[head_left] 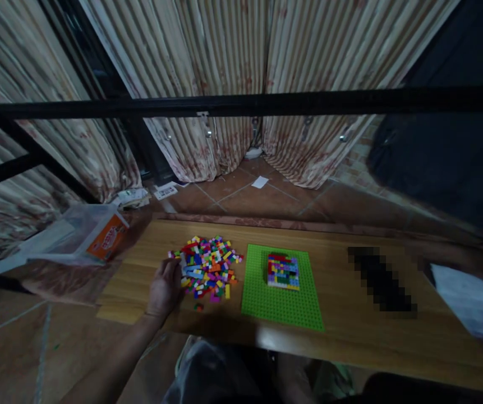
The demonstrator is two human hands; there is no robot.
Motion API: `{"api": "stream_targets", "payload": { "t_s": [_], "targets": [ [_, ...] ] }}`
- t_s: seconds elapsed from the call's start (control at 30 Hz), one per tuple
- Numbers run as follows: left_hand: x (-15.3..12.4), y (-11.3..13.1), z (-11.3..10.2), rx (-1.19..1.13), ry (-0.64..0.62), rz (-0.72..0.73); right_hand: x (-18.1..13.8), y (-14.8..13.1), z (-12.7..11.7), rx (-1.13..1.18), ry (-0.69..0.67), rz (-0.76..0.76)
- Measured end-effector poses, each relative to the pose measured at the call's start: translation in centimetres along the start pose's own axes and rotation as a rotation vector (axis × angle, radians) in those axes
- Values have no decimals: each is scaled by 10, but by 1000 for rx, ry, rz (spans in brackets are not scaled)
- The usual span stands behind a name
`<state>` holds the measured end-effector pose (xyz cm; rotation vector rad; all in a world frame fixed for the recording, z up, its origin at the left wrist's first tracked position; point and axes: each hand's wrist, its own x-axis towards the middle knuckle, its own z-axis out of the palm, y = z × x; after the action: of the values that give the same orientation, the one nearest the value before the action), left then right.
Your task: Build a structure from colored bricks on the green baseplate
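Note:
My left hand point(165, 286) rests at the left edge of a loose pile of small coloured building bricks point(216, 268). Its fingers are closed, and a pale grey building brick point(183, 262) shows at the fingertips, though the grip is partly hidden by the hand. Right of the pile lies a green studded baseplate point(281, 311). On that plate stands a low block of joined multicoloured bricks point(282, 272), roughly square. My right hand is not in view.
The wooden table point(334, 342) spans the lower view, with a blurred-out dark patch point(382, 280) on its right. White paper point(472, 303) lies at the right end. A clear plastic box point(73, 230) with an orange label sits left. A black rail point(241, 105) crosses before curtains.

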<state>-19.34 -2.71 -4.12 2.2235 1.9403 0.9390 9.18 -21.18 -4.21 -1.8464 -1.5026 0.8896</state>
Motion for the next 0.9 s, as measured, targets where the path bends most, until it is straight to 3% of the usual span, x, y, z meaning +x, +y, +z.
{"api": "stream_targets", "payload": {
  "t_s": [0.13,0.23,0.33,0.43,0.63,0.9],
  "targets": [
    [-5,0,0,-99,-13,2,-14,-10,7,-80,-103,-45],
    [-7,1,-3,-144,-32,-30,1,-34,8,-116,-151,-156],
    [-7,3,-6,-183,-40,-68,31,-63,17,-194,24,-252],
    [-6,2,-7,-210,-40,-81,62,-81,32,-291,133,-246],
    [-5,-3,-8,-273,-5,-76,92,-81,53,-332,136,-209],
    [-4,-3,-10,-250,-32,-71,82,-68,43,-129,190,-276]
  ]
}}
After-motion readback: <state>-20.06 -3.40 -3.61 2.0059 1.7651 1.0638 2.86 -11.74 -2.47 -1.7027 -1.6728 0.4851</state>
